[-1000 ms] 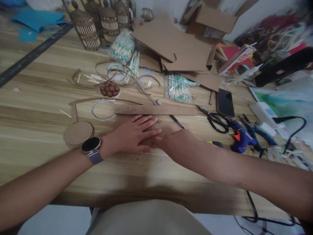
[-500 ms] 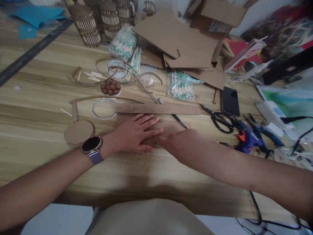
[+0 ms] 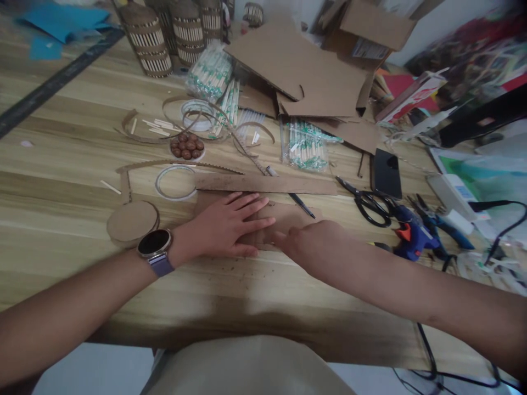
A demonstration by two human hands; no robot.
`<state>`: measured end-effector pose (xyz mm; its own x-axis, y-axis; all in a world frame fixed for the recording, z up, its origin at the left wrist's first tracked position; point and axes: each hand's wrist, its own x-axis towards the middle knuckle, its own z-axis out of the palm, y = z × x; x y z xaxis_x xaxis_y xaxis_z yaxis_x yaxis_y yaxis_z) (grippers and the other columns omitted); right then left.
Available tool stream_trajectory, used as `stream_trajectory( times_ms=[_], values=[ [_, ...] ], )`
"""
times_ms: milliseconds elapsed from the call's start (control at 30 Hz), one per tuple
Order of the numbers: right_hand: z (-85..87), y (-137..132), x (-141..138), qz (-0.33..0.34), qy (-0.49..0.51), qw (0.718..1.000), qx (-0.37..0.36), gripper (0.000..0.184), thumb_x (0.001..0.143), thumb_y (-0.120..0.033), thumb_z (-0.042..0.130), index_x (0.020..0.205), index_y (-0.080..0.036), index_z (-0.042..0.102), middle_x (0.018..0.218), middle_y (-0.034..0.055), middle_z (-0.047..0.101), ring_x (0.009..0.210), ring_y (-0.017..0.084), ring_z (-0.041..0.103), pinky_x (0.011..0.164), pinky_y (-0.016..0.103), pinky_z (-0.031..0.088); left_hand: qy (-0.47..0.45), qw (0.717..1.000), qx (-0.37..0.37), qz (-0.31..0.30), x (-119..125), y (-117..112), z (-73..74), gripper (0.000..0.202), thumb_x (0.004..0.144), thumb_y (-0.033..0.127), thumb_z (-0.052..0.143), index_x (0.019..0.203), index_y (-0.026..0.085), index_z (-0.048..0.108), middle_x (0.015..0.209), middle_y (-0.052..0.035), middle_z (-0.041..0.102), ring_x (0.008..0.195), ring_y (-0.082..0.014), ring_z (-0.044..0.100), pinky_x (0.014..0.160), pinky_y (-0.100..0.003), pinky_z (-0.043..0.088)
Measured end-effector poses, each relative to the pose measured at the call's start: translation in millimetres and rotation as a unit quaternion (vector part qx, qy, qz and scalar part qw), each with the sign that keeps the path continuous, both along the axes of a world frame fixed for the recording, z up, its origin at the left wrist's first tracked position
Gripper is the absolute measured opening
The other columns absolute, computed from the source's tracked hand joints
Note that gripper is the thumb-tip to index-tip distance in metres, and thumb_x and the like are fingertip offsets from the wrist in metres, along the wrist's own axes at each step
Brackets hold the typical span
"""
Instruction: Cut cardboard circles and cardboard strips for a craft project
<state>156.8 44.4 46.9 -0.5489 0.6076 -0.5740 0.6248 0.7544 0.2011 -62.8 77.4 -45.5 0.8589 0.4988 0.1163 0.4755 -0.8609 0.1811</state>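
My left hand lies flat with fingers spread on a piece of brown cardboard, pressing it to the wooden table. Over the right part of the same piece, my right hand is curled, its fingers folded together and a fingertip at the cardboard. Whether it holds anything is hidden under the hand. Just beyond my hands lies a long cardboard strip, with a dark pen partly beneath it. A cardboard disc shape sits left of my left wrist, and a white tape roll is beyond it.
Black scissors, a blue glue gun, pliers and a phone lie on the right. Farther back are brown balls in a dish, bagged sticks, and large cardboard sheets. Cables hang at the lower right.
My right hand has shifted slightly to the right along the cardboard. My left hand stays spread in the same spot.
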Motion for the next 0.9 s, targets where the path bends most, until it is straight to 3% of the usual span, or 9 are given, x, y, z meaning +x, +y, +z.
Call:
stream_trajectory(
  times_ms=[400,633,900],
  values=[
    [-4.4,1.0,4.4,0.000,0.091,0.996,-0.002,0.035,0.085,-0.001,0.051,0.112,-0.016,0.066,0.072,0.0022,0.068,0.065,0.017,0.064,0.051,0.030,0.023,-0.018,1.000,0.006,-0.005,-1.6,-0.1,-1.8,0.069,0.097,0.065,0.053,0.154,0.026,0.046,0.166,-0.0151,0.033,0.152,-0.0356,0.032,0.121,-0.053,0.025],
    [-0.4,-0.2,2.0,-0.023,0.051,0.998,-0.024,0.039,0.088,-0.001,0.050,0.121,-0.017,0.063,0.081,0.0049,0.072,0.070,0.019,0.066,0.050,0.032,0.020,-0.008,1.000,0.010,-0.009,-1.7,0.0,-0.5,0.069,0.098,0.065,0.049,0.154,0.026,0.045,0.166,-0.0168,0.032,0.151,-0.0365,0.032,0.121,-0.054,0.026],
    [-2.6,1.7,3.9,-0.009,0.069,0.997,-0.017,0.040,0.085,-0.001,0.050,0.118,-0.017,0.065,0.078,0.0038,0.071,0.068,0.018,0.066,0.050,0.031,0.021,0.002,1.000,0.014,-0.007,-1.7,-0.5,0.8,0.069,0.098,0.065,0.049,0.155,0.026,0.044,0.166,-0.0170,0.032,0.151,-0.0371,0.032,0.121,-0.055,0.026]
  ],
)
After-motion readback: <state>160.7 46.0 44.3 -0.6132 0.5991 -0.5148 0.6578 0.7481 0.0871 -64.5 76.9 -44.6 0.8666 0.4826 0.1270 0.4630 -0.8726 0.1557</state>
